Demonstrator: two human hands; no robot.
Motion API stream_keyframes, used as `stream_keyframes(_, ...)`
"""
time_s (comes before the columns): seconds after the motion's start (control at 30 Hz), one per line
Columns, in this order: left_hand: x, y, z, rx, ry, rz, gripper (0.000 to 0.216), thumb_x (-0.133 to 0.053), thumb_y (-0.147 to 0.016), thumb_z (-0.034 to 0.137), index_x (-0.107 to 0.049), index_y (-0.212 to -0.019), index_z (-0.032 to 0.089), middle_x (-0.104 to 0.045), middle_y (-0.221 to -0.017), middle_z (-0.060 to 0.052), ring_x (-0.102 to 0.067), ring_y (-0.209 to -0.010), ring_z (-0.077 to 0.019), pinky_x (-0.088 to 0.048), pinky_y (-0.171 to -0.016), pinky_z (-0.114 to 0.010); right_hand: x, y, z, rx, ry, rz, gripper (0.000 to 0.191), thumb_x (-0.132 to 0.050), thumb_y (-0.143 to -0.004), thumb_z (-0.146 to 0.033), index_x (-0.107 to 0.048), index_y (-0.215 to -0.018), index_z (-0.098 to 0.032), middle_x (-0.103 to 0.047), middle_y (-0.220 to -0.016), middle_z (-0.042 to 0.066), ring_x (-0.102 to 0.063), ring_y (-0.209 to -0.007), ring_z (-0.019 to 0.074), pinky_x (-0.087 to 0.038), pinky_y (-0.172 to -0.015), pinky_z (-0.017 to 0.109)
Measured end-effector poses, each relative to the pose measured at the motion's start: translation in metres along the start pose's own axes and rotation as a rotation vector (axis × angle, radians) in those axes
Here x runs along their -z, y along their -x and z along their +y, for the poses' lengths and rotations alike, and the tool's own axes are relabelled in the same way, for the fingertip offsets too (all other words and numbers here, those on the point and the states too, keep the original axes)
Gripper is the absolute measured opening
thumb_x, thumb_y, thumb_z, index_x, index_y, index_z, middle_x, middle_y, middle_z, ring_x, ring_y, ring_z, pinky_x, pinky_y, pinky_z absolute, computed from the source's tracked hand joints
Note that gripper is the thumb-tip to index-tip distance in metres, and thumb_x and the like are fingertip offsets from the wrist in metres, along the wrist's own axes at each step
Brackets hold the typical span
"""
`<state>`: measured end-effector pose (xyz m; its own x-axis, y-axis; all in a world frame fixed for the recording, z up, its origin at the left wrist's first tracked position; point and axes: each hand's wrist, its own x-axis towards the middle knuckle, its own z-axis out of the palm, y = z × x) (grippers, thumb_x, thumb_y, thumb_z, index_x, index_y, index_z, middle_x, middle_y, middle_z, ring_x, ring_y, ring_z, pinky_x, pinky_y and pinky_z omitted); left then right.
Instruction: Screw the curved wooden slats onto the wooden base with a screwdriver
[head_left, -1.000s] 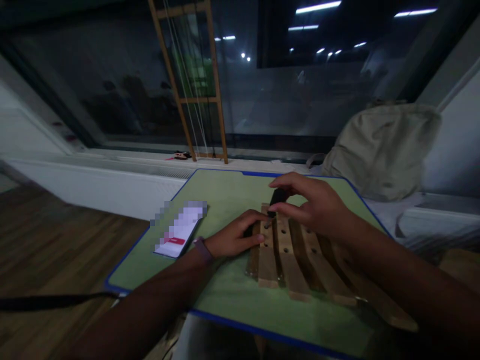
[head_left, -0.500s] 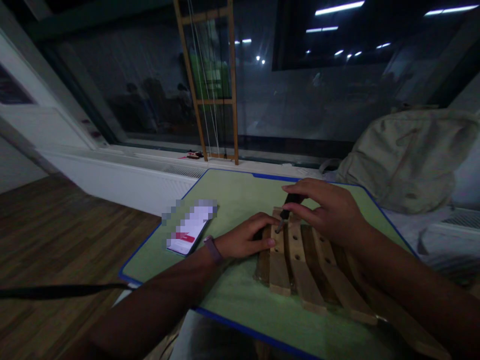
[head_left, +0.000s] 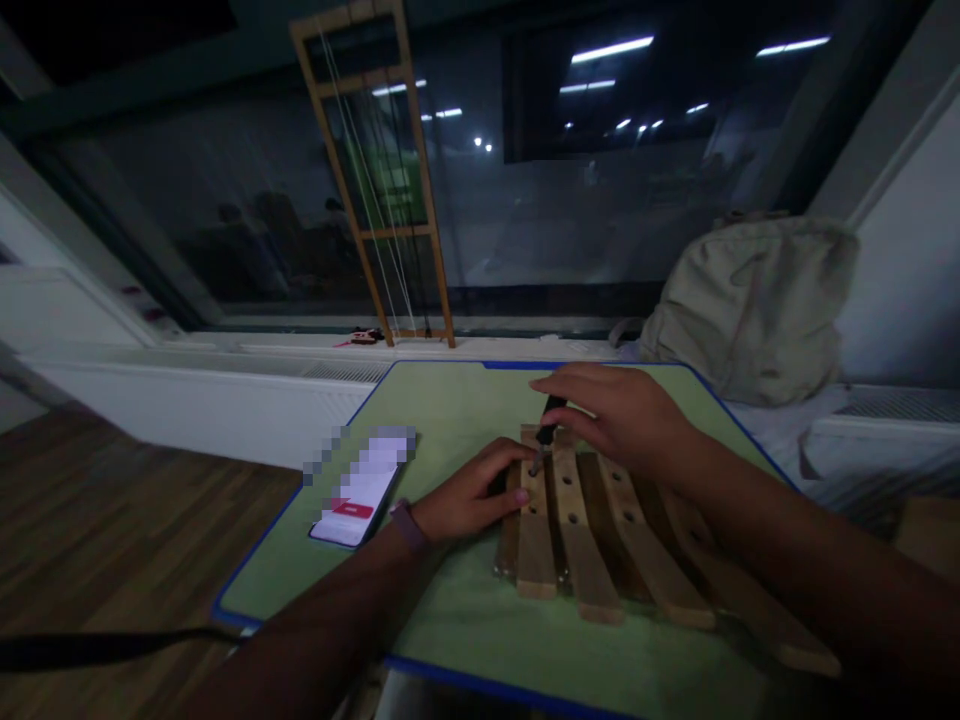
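Observation:
My right hand [head_left: 630,410] holds a screwdriver [head_left: 552,418] by its dark handle, pinched between thumb and fingers. The shaft slants down to a hole near the far end of the leftmost wooden slat [head_left: 537,565]. My left hand [head_left: 469,495] is closed on that slat's left side, thumb on top beside the holes and index finger close to the screwdriver tip. Several more slats with paired holes, such as this second wooden slat [head_left: 596,585], fan out to the right over a darker brown base [head_left: 600,500]. My right forearm covers part of the rightmost slats.
A lit phone [head_left: 364,490] lies left on the green, blue-edged tabletop [head_left: 442,400]. Behind stand a wooden frame with strings [head_left: 439,260] against the window and a beige backpack [head_left: 757,310]. A dark strap [head_left: 112,645] crosses at lower left.
The view has turned slightly right and up, so things sit further left and mostly lower. Both hands keep their places on the slat, with the screwdriver still at the hole.

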<state>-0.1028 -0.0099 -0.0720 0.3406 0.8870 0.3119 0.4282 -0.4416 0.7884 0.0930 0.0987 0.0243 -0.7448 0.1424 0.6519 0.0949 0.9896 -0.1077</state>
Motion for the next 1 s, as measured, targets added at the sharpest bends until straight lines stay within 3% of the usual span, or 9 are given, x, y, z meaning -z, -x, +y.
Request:
stream_keyframes(0.07, 0.000, 0.000, -0.001, -0.001, -0.005, -0.007, 0.041, -0.049, -0.093, 0.043, -0.045, -0.126, 0.020, -0.050, -0.125, -0.011, -0.047, -0.118, -0.0247, -0.037, -0.102, -0.039, 0.000, 0.000, 0.001, 0.028, -0.046, -0.036, 0.034, -0.054, -0.090, -0.023, -0.059, -0.122, -0.014, -0.065, -0.120, 0.014, -0.060, -0.112, 0.0219, -0.049, -0.092, 0.036)
stream_keyframes(0.13, 0.000, 0.001, -0.003, -0.001, -0.014, -0.013, 0.041, -0.048, -0.093, 0.043, -0.045, -0.127, 0.020, -0.048, -0.126, -0.011, -0.045, -0.121, -0.0252, -0.035, -0.103, -0.039, 0.001, -0.001, -0.001, 0.051, -0.152, -0.071, 0.037, -0.051, -0.091, -0.018, -0.055, -0.127, -0.014, -0.063, -0.124, 0.013, -0.058, -0.115, 0.0185, -0.047, -0.094, 0.033)
stream_keyframes(0.2, 0.000, 0.002, -0.005, 0.007, -0.023, -0.016, 0.039, -0.047, -0.094, 0.042, -0.043, -0.127, 0.022, -0.048, -0.127, -0.010, -0.044, -0.122, -0.0249, -0.034, -0.104, -0.038, 0.002, -0.002, -0.005, 0.038, -0.217, -0.101, 0.032, -0.053, -0.090, -0.018, -0.059, -0.121, -0.012, -0.068, -0.112, 0.011, -0.063, -0.103, 0.0167, -0.049, -0.088, 0.030)
stream_keyframes(0.3, 0.001, 0.003, -0.007, 0.025, -0.027, -0.023, 0.037, -0.046, -0.094, 0.041, -0.042, -0.126, 0.022, -0.048, -0.128, -0.009, -0.045, -0.121, -0.0245, -0.034, -0.103, -0.037, 0.004, -0.003, -0.010, -0.052, -0.107, -0.127, 0.032, -0.062, -0.086, -0.032, -0.064, -0.112, -0.013, -0.071, -0.097, 0.010, -0.067, -0.091, 0.0211, -0.051, -0.078, 0.033)
stream_keyframes(0.4, 0.000, 0.003, -0.007, 0.039, -0.011, -0.030, 0.038, -0.046, -0.094, 0.042, -0.042, -0.126, 0.022, -0.047, -0.130, -0.008, -0.044, -0.121, -0.0251, -0.033, -0.104, -0.037, 0.005, -0.003, -0.011, -0.054, -0.028, -0.125, 0.038, -0.058, -0.088, -0.034, -0.060, -0.121, -0.015, -0.068, -0.114, 0.013, -0.062, -0.107, 0.0248, -0.048, -0.087, 0.038)
stream_keyframes(0.5, -0.001, 0.003, -0.007, 0.050, 0.006, -0.025, 0.037, -0.046, -0.094, 0.041, -0.043, -0.125, 0.022, -0.050, -0.125, -0.008, -0.046, -0.118, -0.0246, -0.035, -0.101, -0.036, 0.004, -0.003, -0.012, -0.005, -0.231, -0.137, 0.033, -0.052, -0.090, -0.018, -0.058, -0.123, -0.013, -0.061, -0.128, 0.012, -0.055, -0.119, 0.0186, -0.042, -0.098, 0.032)
stream_keyframes(0.63, -0.001, 0.003, -0.006, 0.051, 0.004, -0.010, 0.039, -0.046, -0.094, 0.041, -0.041, -0.129, 0.023, -0.048, -0.129, -0.008, -0.043, -0.122, -0.0251, -0.033, -0.104, -0.037, -0.003, -0.003, -0.010, -0.104, -0.456, -0.127, 0.030, -0.054, -0.089, -0.019, -0.057, -0.119, -0.014, -0.070, -0.100, 0.006, -0.065, -0.089, 0.0135, -0.048, -0.080, 0.026)
stream_keyframes(0.83, 0.000, 0.003, -0.003, 0.053, -0.004, -0.027, 0.039, -0.045, -0.095, 0.043, -0.042, -0.127, 0.022, -0.048, -0.128, -0.008, -0.044, -0.121, -0.0250, -0.034, -0.104, -0.038, -0.001, -0.004, -0.006, -0.104, -0.147, -0.073, 0.020, -0.061, -0.086, -0.029, -0.064, -0.098, -0.014, -0.068, -0.091, 0.008, -0.061, -0.086, 0.0191, -0.045, -0.076, 0.031)
stream_keyframes(1.0, -0.001, 0.003, -0.007, 0.045, -0.020, -0.008, 0.038, -0.046, -0.094, 0.041, -0.044, -0.127, 0.021, -0.048, -0.130, -0.009, -0.043, -0.122, -0.0255, -0.033, -0.105, -0.038, 0.004, -0.005, -0.016, 0.040, -0.306, -0.146, 0.032, -0.049, -0.089, -0.011, -0.057, -0.120, -0.013, -0.059, -0.123, 0.013, -0.054, -0.114, 0.0164, -0.042, -0.094, 0.031)
